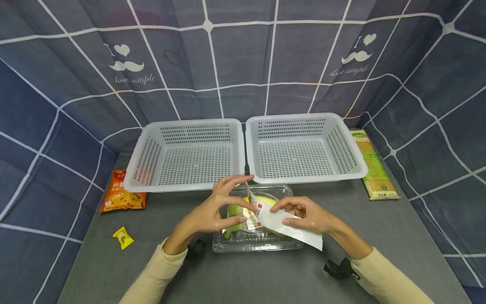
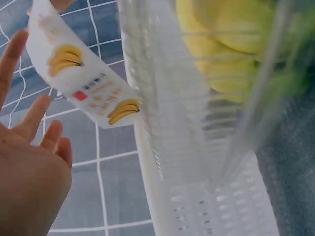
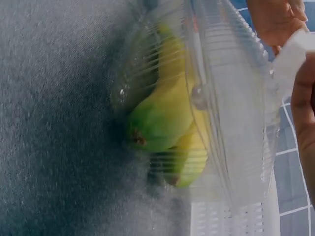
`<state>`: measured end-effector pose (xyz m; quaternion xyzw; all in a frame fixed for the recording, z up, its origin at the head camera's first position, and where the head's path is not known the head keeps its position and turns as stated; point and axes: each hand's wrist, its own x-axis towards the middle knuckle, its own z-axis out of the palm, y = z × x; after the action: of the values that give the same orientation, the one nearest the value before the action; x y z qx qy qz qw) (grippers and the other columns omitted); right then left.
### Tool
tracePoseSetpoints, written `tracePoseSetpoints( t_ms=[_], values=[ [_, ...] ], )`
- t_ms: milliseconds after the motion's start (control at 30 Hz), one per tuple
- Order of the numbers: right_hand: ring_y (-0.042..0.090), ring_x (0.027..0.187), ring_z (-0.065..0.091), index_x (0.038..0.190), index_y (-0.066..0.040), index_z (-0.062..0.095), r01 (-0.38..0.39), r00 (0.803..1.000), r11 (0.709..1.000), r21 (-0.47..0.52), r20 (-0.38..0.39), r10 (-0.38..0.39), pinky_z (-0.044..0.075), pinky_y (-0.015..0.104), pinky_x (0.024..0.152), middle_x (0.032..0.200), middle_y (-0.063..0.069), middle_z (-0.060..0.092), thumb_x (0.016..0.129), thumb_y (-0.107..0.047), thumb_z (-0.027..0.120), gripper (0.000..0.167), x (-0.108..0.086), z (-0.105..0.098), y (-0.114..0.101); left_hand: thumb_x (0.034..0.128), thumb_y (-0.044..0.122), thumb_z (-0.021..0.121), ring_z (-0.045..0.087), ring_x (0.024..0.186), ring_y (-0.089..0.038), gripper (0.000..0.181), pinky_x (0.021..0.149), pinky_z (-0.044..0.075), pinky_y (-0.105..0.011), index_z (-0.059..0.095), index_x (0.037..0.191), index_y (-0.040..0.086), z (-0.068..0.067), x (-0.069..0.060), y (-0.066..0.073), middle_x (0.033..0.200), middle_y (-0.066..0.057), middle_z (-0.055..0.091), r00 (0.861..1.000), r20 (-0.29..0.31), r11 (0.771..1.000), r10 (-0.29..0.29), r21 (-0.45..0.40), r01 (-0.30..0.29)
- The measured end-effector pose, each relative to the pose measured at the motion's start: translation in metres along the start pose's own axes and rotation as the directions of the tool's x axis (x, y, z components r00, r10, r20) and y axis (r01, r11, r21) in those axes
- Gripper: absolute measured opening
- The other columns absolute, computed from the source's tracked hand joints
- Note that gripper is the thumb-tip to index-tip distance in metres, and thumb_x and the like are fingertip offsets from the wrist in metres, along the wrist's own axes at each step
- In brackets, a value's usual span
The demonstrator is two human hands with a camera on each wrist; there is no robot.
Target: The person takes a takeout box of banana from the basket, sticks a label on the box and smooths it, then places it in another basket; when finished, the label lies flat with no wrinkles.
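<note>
A clear plastic box point(image 1: 258, 245) with yellow-green bananas point(image 2: 221, 44) inside stands in front of the baskets. Above its lid my right hand point(image 1: 307, 215) pinches a white paper strip point(image 1: 300, 232) between thumb and fingers. The strip carries printed bananas and lettering, plain in the left wrist view, where its lower end meets the lid. My left hand point(image 1: 216, 209) hovers over the box's left side, fingers spread, thumb and index close to the printed label point(image 1: 253, 217). In the right wrist view green banana ends point(image 3: 157, 130) show through the box wall.
Two white perforated baskets, left point(image 1: 190, 185) and right point(image 1: 307, 177), stand side by side behind the box. An orange snack bag point(image 1: 123, 196) and a small yellow packet point(image 1: 123, 237) lie left. A yellow-green bag point(image 1: 373, 169) lies right. A grey tile-patterned curtain point(image 1: 243, 55) surrounds the table.
</note>
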<state>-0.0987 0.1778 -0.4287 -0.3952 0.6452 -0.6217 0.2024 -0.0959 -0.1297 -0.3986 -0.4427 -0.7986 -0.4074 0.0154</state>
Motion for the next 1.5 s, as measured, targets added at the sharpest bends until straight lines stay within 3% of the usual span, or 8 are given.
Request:
tracePoseSetpoints(
  t_ms=[200,400,533,867,1133,1267,1367,1500],
  values=[
    [0.017,0.057,0.036,0.118,0.007,0.060,0.028,0.996,0.999,0.022,0.081,-0.030,0.039,0.022,0.052,0.116,-0.005,0.066,0.085,0.016,0.057,0.034,-0.001,0.000,-0.005,0.0863,0.017,0.066,0.036,0.139,-0.028,0.024,0.109,0.013,-0.066,0.075,0.107,0.025,-0.002,0.003,0.005,0.135,-0.002,0.058,0.996,0.076,0.995,0.040,-0.090,-0.033],
    [0.019,0.050,0.029,0.119,0.007,0.061,0.015,0.997,0.999,0.031,0.082,-0.017,0.031,0.023,0.044,0.115,-0.007,0.067,0.084,0.018,0.056,0.037,-0.004,-0.007,-0.006,0.0858,0.010,0.069,0.054,0.092,-0.010,0.023,0.089,0.038,-0.033,0.075,0.108,0.016,-0.010,-0.002,0.006,0.098,0.004,0.065,0.999,0.028,0.982,0.039,-0.188,-0.033],
    [0.017,0.049,0.028,0.120,0.007,0.061,0.011,0.996,0.999,0.039,0.085,-0.014,0.029,0.024,0.043,0.116,-0.007,0.068,0.085,0.018,0.056,0.037,-0.006,-0.011,-0.004,0.0870,0.004,0.068,0.051,0.079,-0.011,0.026,0.065,0.044,-0.021,0.073,0.112,0.009,-0.014,-0.009,0.003,0.099,-0.001,0.064,0.999,0.026,0.965,0.031,-0.260,-0.023],
    [0.016,0.044,0.024,0.114,0.007,0.064,-0.058,0.998,0.998,0.026,0.000,0.058,0.026,0.022,0.038,0.084,-0.006,0.070,0.087,0.015,0.057,0.029,-0.019,-0.015,0.001,0.0893,-0.001,0.063,0.046,0.072,-0.007,0.031,0.058,0.041,-0.019,0.069,0.119,0.005,-0.016,-0.043,0.000,0.107,-0.005,0.064,0.999,0.033,0.949,-0.010,-0.316,0.020],
    [0.025,0.047,0.038,0.126,0.018,0.051,-0.059,0.998,0.993,0.101,0.011,0.059,0.042,0.031,0.042,0.134,0.003,0.061,0.091,0.015,0.053,0.035,-0.032,-0.019,0.006,0.0913,0.000,0.062,0.049,0.078,-0.006,0.032,0.065,0.045,-0.022,0.067,0.122,0.007,-0.009,-0.077,-0.004,0.106,-0.004,0.062,0.992,0.081,0.929,-0.094,-0.352,0.117],
    [0.024,0.061,0.053,0.133,0.019,0.042,0.047,0.998,0.992,0.118,-0.050,-0.041,0.052,0.033,0.054,0.143,0.013,0.051,0.089,0.019,0.053,0.045,-0.036,-0.025,0.014,0.0910,-0.003,0.060,0.048,0.076,-0.006,0.033,0.064,0.045,-0.022,0.066,0.122,0.005,-0.006,-0.092,-0.006,0.106,-0.006,0.063,0.992,0.072,0.919,-0.108,-0.372,0.127],
    [0.022,0.075,0.055,0.134,0.019,0.041,0.093,0.991,0.995,0.028,-0.098,-0.090,0.051,0.033,0.063,0.147,0.024,0.042,0.087,0.019,0.055,0.049,-0.039,-0.029,0.021,0.0914,-0.006,0.059,0.047,0.073,-0.006,0.033,0.062,0.046,-0.022,0.066,0.122,0.003,-0.006,-0.101,-0.008,0.106,-0.008,0.063,0.990,0.076,0.908,-0.116,-0.397,0.137],
    [0.022,0.100,0.054,0.135,0.013,0.045,0.014,0.986,0.992,-0.127,-0.164,-0.035,0.051,0.032,0.077,0.150,0.031,0.032,0.087,0.014,0.062,0.051,-0.041,-0.030,0.029,0.0927,-0.004,0.058,0.051,0.078,-0.009,0.032,0.065,0.048,-0.023,0.066,0.122,0.004,-0.005,-0.112,-0.009,0.107,-0.008,0.063,0.981,0.113,0.881,-0.158,-0.433,0.192]
  ],
)
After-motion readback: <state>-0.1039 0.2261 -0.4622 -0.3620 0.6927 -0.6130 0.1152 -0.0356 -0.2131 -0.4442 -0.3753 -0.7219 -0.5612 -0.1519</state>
